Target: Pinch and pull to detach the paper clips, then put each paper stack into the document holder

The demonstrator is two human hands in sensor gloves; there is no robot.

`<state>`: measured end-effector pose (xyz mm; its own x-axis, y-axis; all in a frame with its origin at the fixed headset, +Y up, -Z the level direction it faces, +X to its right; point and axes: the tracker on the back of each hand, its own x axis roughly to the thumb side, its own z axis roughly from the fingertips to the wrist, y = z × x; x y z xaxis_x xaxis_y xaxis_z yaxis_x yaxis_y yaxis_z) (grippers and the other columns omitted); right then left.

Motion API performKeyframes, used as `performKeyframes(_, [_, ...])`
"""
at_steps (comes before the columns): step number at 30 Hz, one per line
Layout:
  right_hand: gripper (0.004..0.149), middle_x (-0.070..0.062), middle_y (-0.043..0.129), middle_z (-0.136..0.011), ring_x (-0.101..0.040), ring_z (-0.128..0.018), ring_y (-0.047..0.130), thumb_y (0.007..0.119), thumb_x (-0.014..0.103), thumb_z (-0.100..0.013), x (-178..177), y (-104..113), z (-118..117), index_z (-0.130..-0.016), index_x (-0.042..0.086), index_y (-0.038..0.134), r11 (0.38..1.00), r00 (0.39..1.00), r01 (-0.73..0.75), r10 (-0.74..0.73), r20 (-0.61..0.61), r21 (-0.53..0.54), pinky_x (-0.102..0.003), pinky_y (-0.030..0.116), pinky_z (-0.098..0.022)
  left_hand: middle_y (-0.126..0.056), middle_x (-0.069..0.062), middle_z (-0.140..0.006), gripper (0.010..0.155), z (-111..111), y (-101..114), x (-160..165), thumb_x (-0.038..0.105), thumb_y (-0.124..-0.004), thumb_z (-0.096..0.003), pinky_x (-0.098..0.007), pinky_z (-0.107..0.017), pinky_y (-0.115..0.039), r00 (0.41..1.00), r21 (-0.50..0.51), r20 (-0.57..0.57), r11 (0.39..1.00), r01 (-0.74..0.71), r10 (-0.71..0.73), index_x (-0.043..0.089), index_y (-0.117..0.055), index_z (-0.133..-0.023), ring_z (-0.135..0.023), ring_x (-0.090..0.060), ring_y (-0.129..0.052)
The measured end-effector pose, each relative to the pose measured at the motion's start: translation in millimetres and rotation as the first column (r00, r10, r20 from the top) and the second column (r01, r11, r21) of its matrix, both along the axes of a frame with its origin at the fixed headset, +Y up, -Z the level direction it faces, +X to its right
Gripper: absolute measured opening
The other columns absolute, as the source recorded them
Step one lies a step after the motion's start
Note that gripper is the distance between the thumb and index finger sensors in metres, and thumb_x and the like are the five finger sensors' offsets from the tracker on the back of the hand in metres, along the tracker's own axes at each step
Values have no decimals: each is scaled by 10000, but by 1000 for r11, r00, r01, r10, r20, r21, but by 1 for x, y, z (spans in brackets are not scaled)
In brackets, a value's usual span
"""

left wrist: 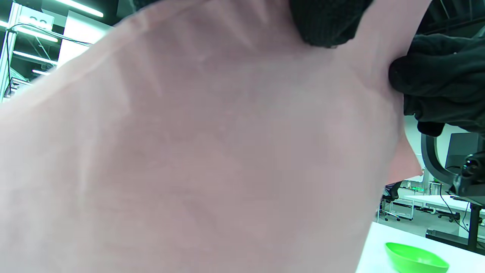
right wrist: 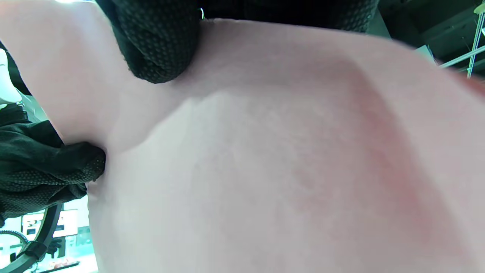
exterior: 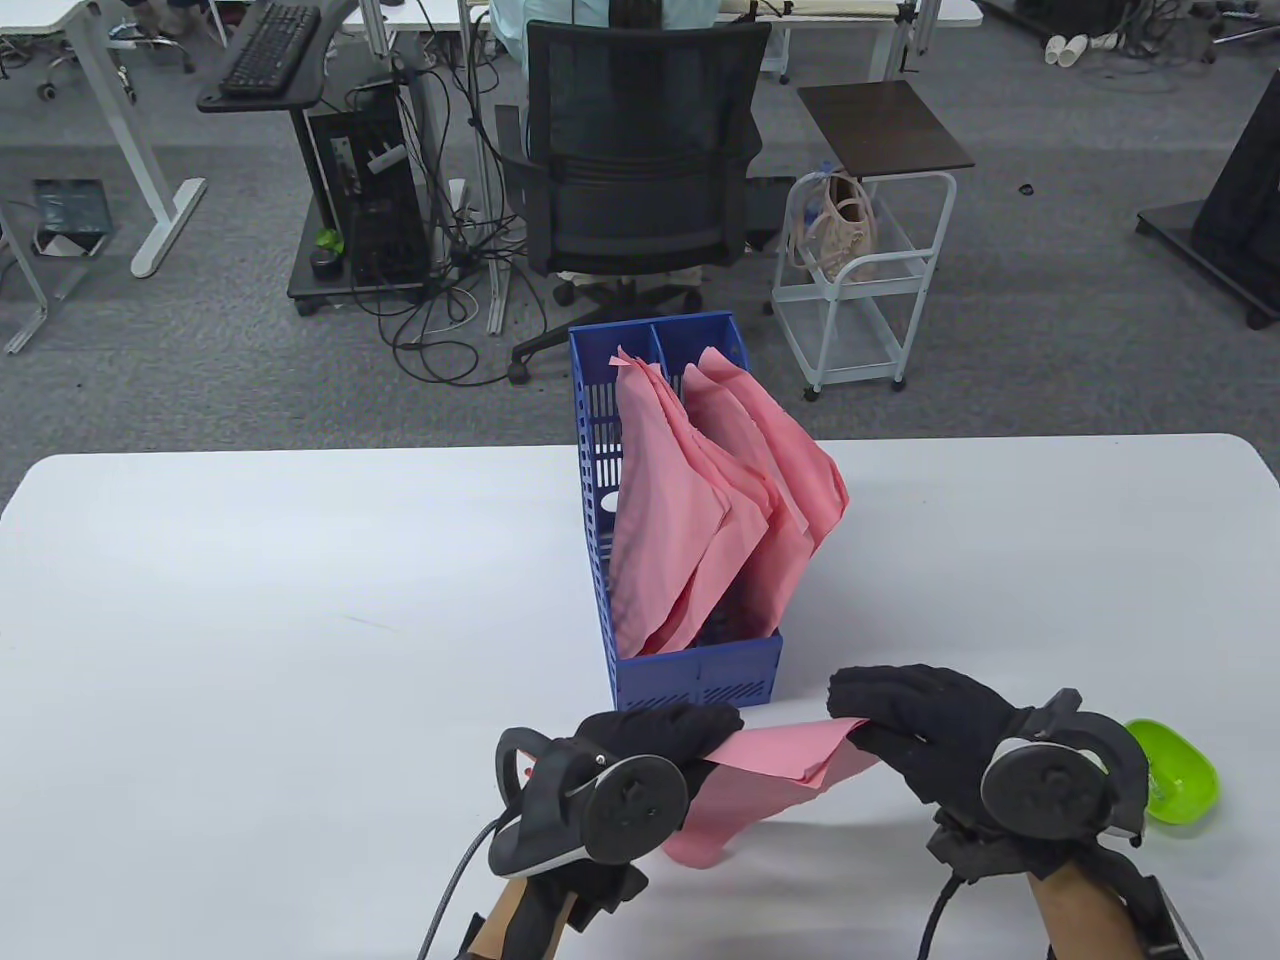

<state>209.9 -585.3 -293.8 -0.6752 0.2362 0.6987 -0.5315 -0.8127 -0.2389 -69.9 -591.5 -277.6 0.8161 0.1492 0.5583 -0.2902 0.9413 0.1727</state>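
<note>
Both the left hand (exterior: 655, 745) and right hand (exterior: 925, 725) are grasping a pink paper stack (exterior: 770, 765) at lower center, below the blue document holder (exterior: 690, 680).

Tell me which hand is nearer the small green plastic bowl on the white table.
Right. The right hand sits just beside the small green plastic bowl, which peeks out past its tracker. The left hand is farther off, across the pink paper stack both hands grip.

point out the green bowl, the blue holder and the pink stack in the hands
green bowl (exterior: 1185, 785): table view, inside of the bowl right of the right hand.
blue holder (exterior: 700, 680): table view, its near front wall.
pink stack (exterior: 780, 752): table view, the sheet's top between the two hands.
</note>
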Motion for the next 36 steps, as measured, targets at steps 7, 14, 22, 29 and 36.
performKeyframes(7, [350,-56,914,-900,-271,-721,978,742,364,-542,1,2,0,-867,259,820,1000,1000,-29,29,8,-8,-397,793,-585,-1006,20,-787,423,0,1,0,394,-666,-553,-387,-545,-873,1000,-26,16,1000,-2,2,293,-821,-934,-621,-160,-1070])
performKeyframes(14, [337,-54,916,-894,-271,-715,979,745,350,-542,12,3,-4,-856,255,822,1000,996,-18,18,86,-7,-397,793,-582,-1017,14,-751,423,-1,2,-7,388,-669,-550,-380,-527,-881,1000,-45,-5,999,17,-17,273,-834,-922,-587,-152,-1076])
performKeyframes(22, [343,-93,880,-926,-309,-743,950,719,322,-565,83,-2,-16,-885,224,795,998,916,24,4,400,-65,-427,766,-599,-1007,12,-773,423,-4,10,-44,387,-667,-554,-386,-539,-875,986,-2,-129,995,-104,103,275,-824,-931,-607,-161,-1072])
performKeyframes(29, [357,-135,838,-972,-359,-792,908,689,299,-587,156,-42,-29,-917,195,776,950,714,-44,247,656,-310,-467,729,-630,-1001,8,-784,423,-3,16,-62,384,-664,-558,-389,-544,-872,965,47,-171,980,-194,199,275,-817,-937,-618,-165,-1068])
performKeyframes(36, [364,-162,801,-1009,-391,-835,871,673,286,-599,208,-94,-41,-940,186,756,838,542,32,443,714,-544,-497,699,-655,-999,6,-786,422,-3,16,-70,383,-664,-560,-391,-544,-871,954,51,-184,971,-232,238,273,-816,-938,-620,-168,-1067])
